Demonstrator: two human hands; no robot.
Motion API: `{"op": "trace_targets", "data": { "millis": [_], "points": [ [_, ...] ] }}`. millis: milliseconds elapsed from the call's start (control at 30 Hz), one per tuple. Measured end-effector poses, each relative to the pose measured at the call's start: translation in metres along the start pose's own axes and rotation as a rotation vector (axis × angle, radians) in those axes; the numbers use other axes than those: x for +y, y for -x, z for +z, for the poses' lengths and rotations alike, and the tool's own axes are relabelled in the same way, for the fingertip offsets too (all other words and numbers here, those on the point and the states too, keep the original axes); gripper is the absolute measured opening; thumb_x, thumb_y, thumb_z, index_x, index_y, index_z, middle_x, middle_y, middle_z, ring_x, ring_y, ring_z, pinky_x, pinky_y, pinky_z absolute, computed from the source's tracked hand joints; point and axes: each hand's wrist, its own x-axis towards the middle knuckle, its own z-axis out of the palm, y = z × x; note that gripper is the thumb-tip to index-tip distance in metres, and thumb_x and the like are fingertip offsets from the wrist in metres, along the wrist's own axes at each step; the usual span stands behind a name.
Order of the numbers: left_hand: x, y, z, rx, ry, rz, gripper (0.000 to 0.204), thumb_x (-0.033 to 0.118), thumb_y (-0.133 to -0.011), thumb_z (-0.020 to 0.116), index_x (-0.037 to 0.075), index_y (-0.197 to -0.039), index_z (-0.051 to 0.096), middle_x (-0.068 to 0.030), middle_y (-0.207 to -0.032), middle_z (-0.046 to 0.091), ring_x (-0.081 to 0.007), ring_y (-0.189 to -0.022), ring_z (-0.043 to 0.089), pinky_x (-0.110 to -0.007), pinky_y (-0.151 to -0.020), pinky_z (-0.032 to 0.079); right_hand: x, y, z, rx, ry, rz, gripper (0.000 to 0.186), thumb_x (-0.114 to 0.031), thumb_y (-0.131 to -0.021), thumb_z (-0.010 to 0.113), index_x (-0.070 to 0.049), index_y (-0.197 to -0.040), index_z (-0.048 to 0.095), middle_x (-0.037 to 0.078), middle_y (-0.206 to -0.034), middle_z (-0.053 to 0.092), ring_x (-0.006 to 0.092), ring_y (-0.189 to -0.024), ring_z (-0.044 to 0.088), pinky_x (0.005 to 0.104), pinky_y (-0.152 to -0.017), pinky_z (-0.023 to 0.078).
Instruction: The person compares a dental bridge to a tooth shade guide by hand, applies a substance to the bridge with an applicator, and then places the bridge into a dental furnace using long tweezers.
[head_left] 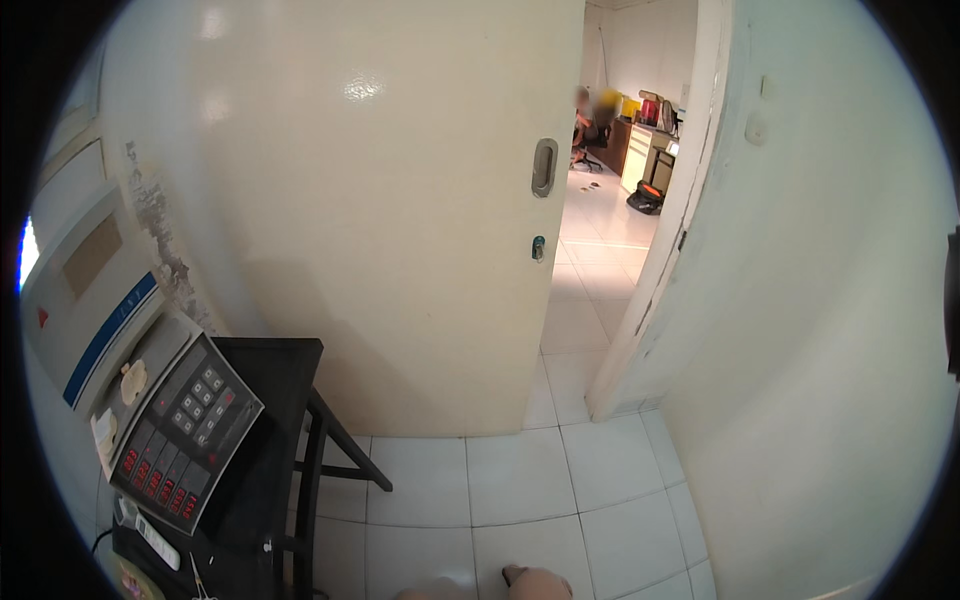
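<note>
Neither of my hands can be made out; at the bottom edge a rounded bit of skin with a dark tip (537,585) shows, perhaps my leg and footwear. On the left, a machine (90,290) with a pale housing, blue stripe and slanted keypad panel (200,405) with red displays stands on a black table (270,360). A white remote (155,540) and scissors (198,575) lie by it. Ahead, a cream sliding door (400,250) with a recessed handle (544,167) and a lock (537,248) stands partly open.
A pale wall (820,300) runs along the right. Through the opening are a tiled floor (600,270), a person (582,125) near a chair, a cabinet (635,160) with things on top and a black bag (645,200). The black table's legs reach out at the left.
</note>
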Motion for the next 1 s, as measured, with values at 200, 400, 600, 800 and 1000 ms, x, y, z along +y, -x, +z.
{"op": "trace_targets", "data": {
  "millis": [200, 400, 600, 800, 1000],
  "points": [
    [-0.056, 0.020, 0.017, -0.001, -0.013, 0.030, 0.053, 0.034, -0.094, 0.055, 0.005, -0.137, 0.043, -0.0089, -0.104, 0.068, -0.0184, -0.086, 0.065, -0.031, -0.075, 0.051, 0.059, 0.004, 0.009, -0.064, 0.198, -0.194, 0.033, -0.027, -0.076, 0.076, -0.008, -0.102, 0.067, 0.013, -0.099, 0.068, 0.0303, -0.095, 0.062, 0.0444, -0.084, 0.050],
    [-0.156, 0.066, -0.002, -0.008, -0.080, -0.097, 0.054, 0.033, -0.094, 0.055, 0.005, -0.138, 0.042, -0.0089, -0.104, 0.068, -0.0182, -0.086, 0.065, -0.031, -0.075, 0.052, -0.048, 0.019, -0.053, 0.237, -0.032, -0.439, 0.034, -0.032, -0.089, 0.067, -0.007, -0.112, 0.064, 0.007, -0.101, 0.068, 0.0180, -0.095, 0.063, 0.0324, -0.084, 0.051],
    [-0.128, 0.075, -0.046, 0.278, 0.073, 0.204, 0.051, 0.028, -0.094, 0.056, 0.003, -0.136, 0.042, -0.0112, -0.102, 0.068, -0.0185, -0.080, 0.065, -0.031, -0.072, 0.052, -0.192, 0.087, -0.069, 0.070, -0.001, -0.787, 0.041, -0.038, -0.093, 0.061, -0.009, -0.122, 0.058, 0.009, -0.112, 0.065, 0.0208, -0.102, 0.061, 0.0345, -0.090, 0.047],
    [-0.021, 0.150, -0.065, 0.244, 0.362, 0.579, 0.055, 0.022, -0.095, 0.057, 0.001, -0.140, 0.035, -0.0150, -0.096, 0.069, -0.0155, -0.068, 0.063, -0.031, -0.070, 0.055, -0.295, 0.146, -0.033, -0.182, 0.153, -0.914, 0.060, -0.036, -0.095, 0.058, -0.011, -0.144, 0.032, 0.011, -0.109, 0.065, 0.0204, -0.093, 0.063, 0.0330, -0.085, 0.047],
    [-0.013, 0.192, -0.060, 0.145, 0.422, 0.601, 0.058, 0.024, -0.097, 0.055, 0.003, -0.144, 0.028, -0.0153, -0.098, 0.069, -0.0149, -0.075, 0.063, -0.033, -0.074, 0.055, -0.410, 0.224, -0.031, -0.309, 0.030, -1.109, 0.082, -0.037, -0.096, 0.056, -0.009, -0.152, 0.004, 0.008, -0.083, 0.067, 0.0137, -0.065, 0.053, 0.0273, -0.070, 0.046]
  ]
}}
